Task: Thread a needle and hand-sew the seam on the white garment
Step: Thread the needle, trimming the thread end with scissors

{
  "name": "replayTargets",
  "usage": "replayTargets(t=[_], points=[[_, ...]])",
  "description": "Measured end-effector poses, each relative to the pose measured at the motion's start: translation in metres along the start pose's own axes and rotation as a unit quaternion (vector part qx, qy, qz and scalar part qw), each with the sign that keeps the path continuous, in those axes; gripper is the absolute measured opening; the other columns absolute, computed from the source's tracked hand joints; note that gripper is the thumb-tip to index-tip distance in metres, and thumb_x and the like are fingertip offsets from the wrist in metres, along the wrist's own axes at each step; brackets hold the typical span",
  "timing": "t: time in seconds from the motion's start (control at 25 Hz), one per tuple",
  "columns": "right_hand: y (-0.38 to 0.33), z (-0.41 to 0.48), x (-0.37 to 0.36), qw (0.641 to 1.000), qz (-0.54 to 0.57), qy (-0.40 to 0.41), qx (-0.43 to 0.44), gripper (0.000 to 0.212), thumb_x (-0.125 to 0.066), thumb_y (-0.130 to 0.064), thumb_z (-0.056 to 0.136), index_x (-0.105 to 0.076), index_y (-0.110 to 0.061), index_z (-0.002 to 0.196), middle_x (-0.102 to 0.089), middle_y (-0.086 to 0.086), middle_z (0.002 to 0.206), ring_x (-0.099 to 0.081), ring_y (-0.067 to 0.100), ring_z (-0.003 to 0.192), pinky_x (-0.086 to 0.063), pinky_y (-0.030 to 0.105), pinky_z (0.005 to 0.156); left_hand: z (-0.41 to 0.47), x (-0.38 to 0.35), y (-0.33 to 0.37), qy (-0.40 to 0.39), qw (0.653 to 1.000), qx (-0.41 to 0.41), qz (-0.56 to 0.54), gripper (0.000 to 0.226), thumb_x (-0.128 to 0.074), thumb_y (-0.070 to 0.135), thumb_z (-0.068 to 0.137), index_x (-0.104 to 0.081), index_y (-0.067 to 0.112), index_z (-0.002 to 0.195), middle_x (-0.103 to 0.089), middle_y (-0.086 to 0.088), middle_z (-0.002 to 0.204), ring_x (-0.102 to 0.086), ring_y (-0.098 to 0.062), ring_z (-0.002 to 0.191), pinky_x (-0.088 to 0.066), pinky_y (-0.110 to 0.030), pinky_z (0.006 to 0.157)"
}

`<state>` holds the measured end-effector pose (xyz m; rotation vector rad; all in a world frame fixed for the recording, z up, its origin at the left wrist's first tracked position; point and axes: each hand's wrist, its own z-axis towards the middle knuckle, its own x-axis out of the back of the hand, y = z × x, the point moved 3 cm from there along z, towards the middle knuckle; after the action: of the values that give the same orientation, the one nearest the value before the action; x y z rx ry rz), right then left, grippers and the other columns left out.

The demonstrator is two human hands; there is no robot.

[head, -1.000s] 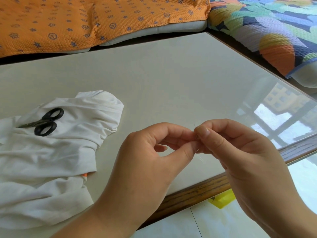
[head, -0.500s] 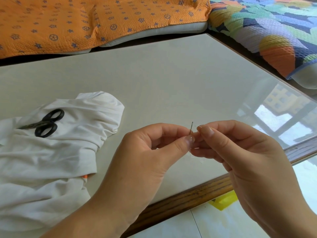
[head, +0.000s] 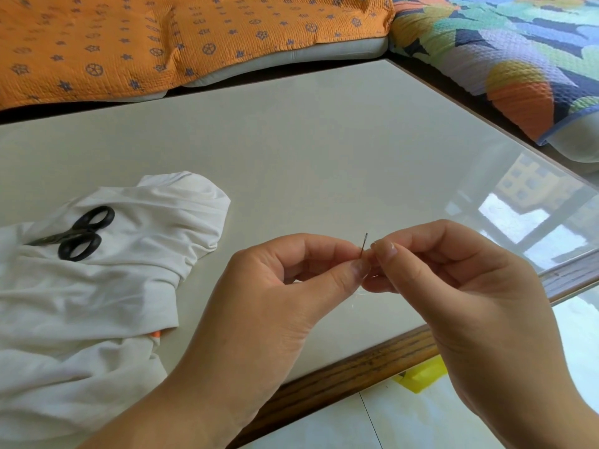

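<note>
My left hand (head: pixel 275 286) pinches a thin needle (head: pixel 364 244) between thumb and forefinger, its eye end pointing up. My right hand (head: pixel 460 286) is right beside it, thumb and forefinger pinched on a fine white thread (head: pixel 372 244) whose tip sits next to the needle's eye. A faint strand of thread hangs below the fingers. The crumpled white garment (head: pixel 97 286) lies on the table at the left, apart from both hands.
Black-handled scissors (head: pixel 76 234) lie on the garment. The pale glossy table (head: pixel 291 140) has a wooden front edge (head: pixel 356 361). An orange patterned cushion (head: pixel 162 37) and a multicoloured cushion (head: pixel 518 53) border the far side. A yellow object (head: pixel 421 374) lies on the floor below.
The needle, hidden between the fingers a second ago, now stands clear above my left fingertips. My right hand has brought the thread tip up beside its eye.
</note>
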<state>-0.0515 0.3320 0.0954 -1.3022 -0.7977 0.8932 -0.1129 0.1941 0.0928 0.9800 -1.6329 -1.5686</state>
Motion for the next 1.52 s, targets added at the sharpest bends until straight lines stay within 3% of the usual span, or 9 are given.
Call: replayTargets(t=[0.32,0.64,1.24,1.52], points=[[-0.0002,0.0006,-0.0003,1.0,-0.02,0.006,0.003,0.005,-0.07,-0.025,0.071,-0.074,-0.022,0.073,-0.074,0.001,0.066,-0.071,0.016,0.064,-0.059,0.027,0.068,-0.0004,-0.0014,0.001,0.003,1.0,-0.008,0.008,0.021,-0.075,0.042,0.06,-0.078,0.036,0.079,-0.077,0.004,0.082,-0.073,-0.015,0.089,-0.05,-0.025,0.083],[-0.0009,0.0009,-0.0016,1.0,-0.003,0.003,0.004,0.005,-0.07,-0.025,0.072,-0.074,-0.022,0.071,-0.074,0.001,0.066,-0.072,0.015,0.065,-0.056,0.018,0.064,-0.0008,-0.0009,0.0004,-0.003,0.999,-0.015,0.029,0.02,-0.074,0.043,0.064,-0.077,0.037,0.083,-0.077,0.007,0.084,-0.073,-0.014,0.09,-0.051,-0.025,0.082],[-0.0004,0.0008,-0.0007,1.0,-0.018,-0.003,-0.005,0.007,-0.068,-0.024,0.073,-0.074,-0.02,0.072,-0.073,0.004,0.067,-0.071,0.018,0.066,-0.06,0.029,0.067,-0.0003,-0.0002,0.0,-0.002,0.999,-0.019,0.038,0.019,-0.074,0.042,0.065,-0.077,0.038,0.083,-0.077,0.007,0.083,-0.073,-0.013,0.09,-0.05,-0.025,0.082],[-0.0011,0.0008,-0.0009,1.0,-0.008,-0.003,-0.01,0.008,-0.068,-0.024,0.073,-0.074,-0.019,0.071,-0.073,0.004,0.067,-0.071,0.016,0.066,-0.057,0.021,0.066,-0.0005,-0.0005,0.0002,-0.003,0.999,-0.023,0.047,0.019,-0.073,0.041,0.067,-0.076,0.038,0.085,-0.077,0.009,0.082,-0.073,-0.011,0.088,-0.053,-0.021,0.077]])
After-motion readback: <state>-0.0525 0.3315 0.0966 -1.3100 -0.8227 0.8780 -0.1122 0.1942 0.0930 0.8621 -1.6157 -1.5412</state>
